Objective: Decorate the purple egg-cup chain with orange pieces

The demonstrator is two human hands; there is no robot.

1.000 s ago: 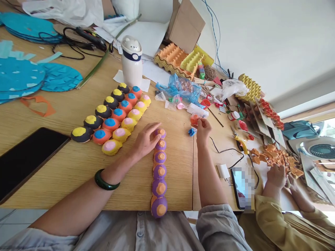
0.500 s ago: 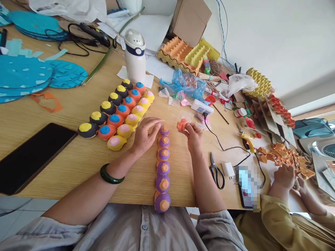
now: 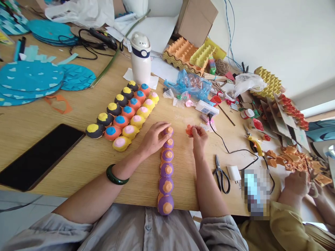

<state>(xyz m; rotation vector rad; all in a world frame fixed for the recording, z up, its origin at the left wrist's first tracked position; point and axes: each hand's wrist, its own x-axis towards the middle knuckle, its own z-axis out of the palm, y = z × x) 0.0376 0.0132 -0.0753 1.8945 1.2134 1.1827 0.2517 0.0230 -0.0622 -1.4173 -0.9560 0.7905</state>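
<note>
A strip of purple-painted egg-carton cups (image 3: 166, 170), each topped with an orange blob, runs lengthwise in front of me and reaches the table's front edge. My left hand (image 3: 155, 138), with a dark green bangle on its wrist, has its thumb and fingers around the strip's farthest cup. To the right, my right hand (image 3: 200, 139) pinches a small orange-red lump of soft clay (image 3: 188, 130), perhaps in a wrapper, just above the table. Left of the strip lie three more painted rows: black cups with yellow tops (image 3: 114, 108), orange with blue (image 3: 127, 112) and yellow with pink (image 3: 137, 120).
A black tablet (image 3: 42, 157) lies at left, near blue discs (image 3: 31, 75). A white tumbler (image 3: 141, 64) stands behind the rows. Scissors (image 3: 221, 174), a charger (image 3: 233, 173) and a power strip (image 3: 207, 108) lie at right, where a co-worker's hands (image 3: 298, 183) handle orange carton pieces.
The view has shifted, so most things sit farther right. My left thumb and fingers have come in around the strip's far cup. My right hand keeps the orange-red lump, its grip turned slightly.
</note>
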